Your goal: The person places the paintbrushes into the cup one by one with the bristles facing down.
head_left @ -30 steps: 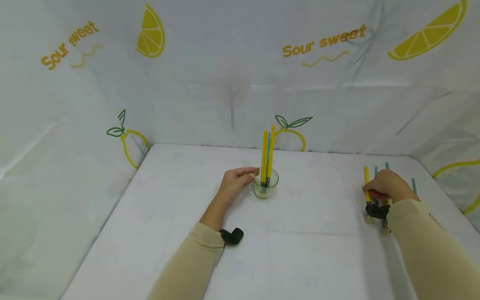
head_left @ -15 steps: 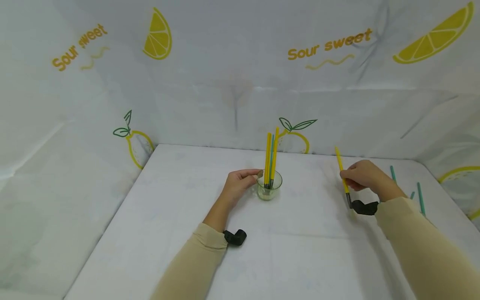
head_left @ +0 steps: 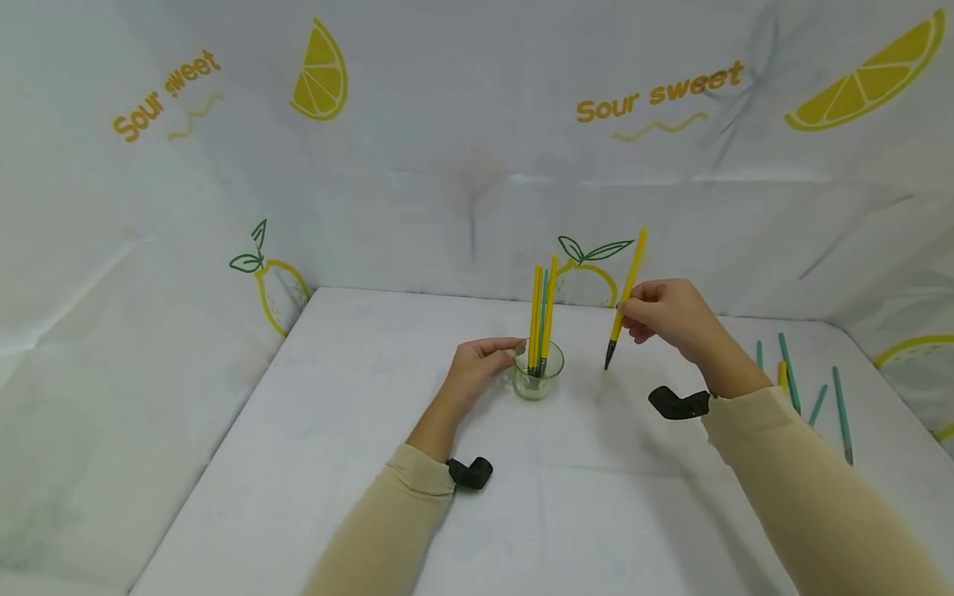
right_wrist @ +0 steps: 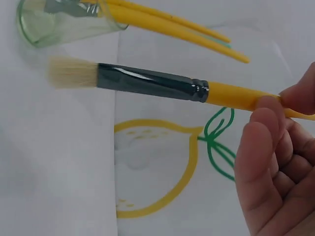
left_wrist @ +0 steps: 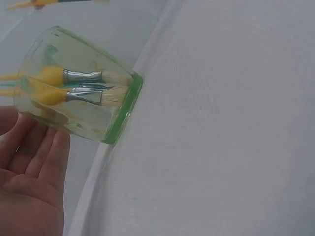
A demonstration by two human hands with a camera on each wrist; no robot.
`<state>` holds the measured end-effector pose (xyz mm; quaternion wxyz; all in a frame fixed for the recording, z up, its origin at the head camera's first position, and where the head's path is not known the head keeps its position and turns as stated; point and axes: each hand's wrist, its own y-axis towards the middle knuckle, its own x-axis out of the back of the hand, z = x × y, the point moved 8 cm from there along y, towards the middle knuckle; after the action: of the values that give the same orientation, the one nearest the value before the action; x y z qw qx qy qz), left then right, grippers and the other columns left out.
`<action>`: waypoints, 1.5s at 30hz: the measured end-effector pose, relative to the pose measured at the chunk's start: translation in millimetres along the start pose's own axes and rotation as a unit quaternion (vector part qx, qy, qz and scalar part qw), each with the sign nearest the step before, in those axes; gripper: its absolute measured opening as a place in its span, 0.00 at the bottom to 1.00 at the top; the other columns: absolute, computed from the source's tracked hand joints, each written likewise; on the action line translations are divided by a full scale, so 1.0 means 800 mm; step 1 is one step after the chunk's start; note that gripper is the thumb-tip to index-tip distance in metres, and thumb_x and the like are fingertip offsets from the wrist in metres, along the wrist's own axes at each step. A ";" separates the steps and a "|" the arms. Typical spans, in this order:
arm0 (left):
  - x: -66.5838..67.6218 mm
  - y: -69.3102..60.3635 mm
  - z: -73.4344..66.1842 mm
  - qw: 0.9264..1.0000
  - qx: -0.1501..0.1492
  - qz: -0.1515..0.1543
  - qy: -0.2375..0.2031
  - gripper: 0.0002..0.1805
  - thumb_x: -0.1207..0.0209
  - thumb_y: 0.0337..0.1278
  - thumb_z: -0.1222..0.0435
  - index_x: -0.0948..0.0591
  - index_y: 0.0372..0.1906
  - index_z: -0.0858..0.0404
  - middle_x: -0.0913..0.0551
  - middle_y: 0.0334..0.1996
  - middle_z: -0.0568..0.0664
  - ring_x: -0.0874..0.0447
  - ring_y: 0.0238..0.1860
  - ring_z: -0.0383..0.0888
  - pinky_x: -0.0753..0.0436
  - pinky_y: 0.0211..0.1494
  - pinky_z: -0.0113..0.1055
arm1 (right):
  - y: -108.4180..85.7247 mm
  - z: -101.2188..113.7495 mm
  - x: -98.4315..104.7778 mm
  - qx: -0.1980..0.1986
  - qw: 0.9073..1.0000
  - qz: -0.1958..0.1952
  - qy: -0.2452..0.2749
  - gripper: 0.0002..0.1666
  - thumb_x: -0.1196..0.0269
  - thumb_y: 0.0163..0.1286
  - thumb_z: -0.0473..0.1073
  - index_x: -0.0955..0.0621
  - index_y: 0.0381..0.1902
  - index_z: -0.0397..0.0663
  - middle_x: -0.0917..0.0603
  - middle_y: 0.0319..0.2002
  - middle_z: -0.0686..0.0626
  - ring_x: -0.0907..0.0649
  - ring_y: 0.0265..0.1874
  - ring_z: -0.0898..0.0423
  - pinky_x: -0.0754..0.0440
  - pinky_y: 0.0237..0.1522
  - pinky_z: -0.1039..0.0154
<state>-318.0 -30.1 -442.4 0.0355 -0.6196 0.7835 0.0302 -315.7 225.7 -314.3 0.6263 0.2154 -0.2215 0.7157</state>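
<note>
Yellow paintbrush (right_wrist: 182, 88) hangs tilted, pinched in the right hand (head_left: 667, 313) (the left hand (head_left: 474, 366) holds the glass (head_left: 532, 389)).

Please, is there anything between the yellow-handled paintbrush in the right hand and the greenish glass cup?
Nothing visible stands between the yellow-handled paintbrush and the greenish glass cup. The left hand is at its opposite side; yellow and teal brushes inside fill part of the opening.

A: Cup (head_left: 531, 389)?
B: On table (head_left: 566, 513), brushes (head_left: 536, 319) in it, left hand (head_left: 477, 368) at its left.
A: Right of it?
B: Right hand (head_left: 668, 313) with held brush (head_left: 629, 281); farther right, loose brushes (head_left: 843, 414). Cloth (head_left: 410, 207) behind table.
</note>
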 end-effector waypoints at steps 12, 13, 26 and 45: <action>-0.001 -0.002 -0.001 1.000 -0.005 0.000 0.004 0.15 0.42 0.61 0.69 0.14 0.51 0.65 0.13 0.51 0.52 0.18 0.55 0.41 0.19 0.56 0.32 | 0.010 0.051 -0.025 0.060 0.997 -0.049 0.022 0.17 0.44 0.71 0.43 0.18 0.44 0.33 0.17 0.31 0.42 0.18 0.26 0.52 0.14 0.32 0.64; 0.000 -0.002 0.000 1.000 -0.004 -0.001 0.005 0.15 0.42 0.60 0.69 0.14 0.51 0.65 0.13 0.51 0.51 0.18 0.55 0.40 0.19 0.56 0.32 | 0.011 0.053 -0.029 0.063 0.997 -0.046 0.018 0.17 0.44 0.71 0.43 0.18 0.44 0.33 0.17 0.31 0.42 0.17 0.26 0.52 0.14 0.32 0.64; -0.003 -0.002 0.000 1.000 -0.003 0.000 0.011 0.15 0.42 0.61 0.68 0.14 0.51 0.65 0.13 0.51 0.51 0.18 0.54 0.41 0.19 0.56 0.32 | 0.033 0.023 -0.085 0.021 0.998 0.011 -0.064 0.15 0.46 0.67 0.44 0.17 0.34 0.40 0.18 0.27 0.44 0.18 0.25 0.51 0.15 0.32 0.59; 0.001 0.000 0.000 1.000 0.002 -0.003 0.011 0.16 0.43 0.60 0.69 0.14 0.51 0.64 0.14 0.51 0.51 0.18 0.55 0.40 0.19 0.54 0.31 | 0.037 0.013 -0.112 0.016 0.994 0.034 -0.099 0.16 0.45 0.66 0.45 0.17 0.31 0.39 0.18 0.24 0.43 0.22 0.20 0.52 0.21 0.26 0.61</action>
<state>-317.9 -30.6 -442.6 0.0282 -0.6225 0.7818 0.0218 -333.9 144.3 -360.0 0.5732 0.2880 -0.2778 0.7151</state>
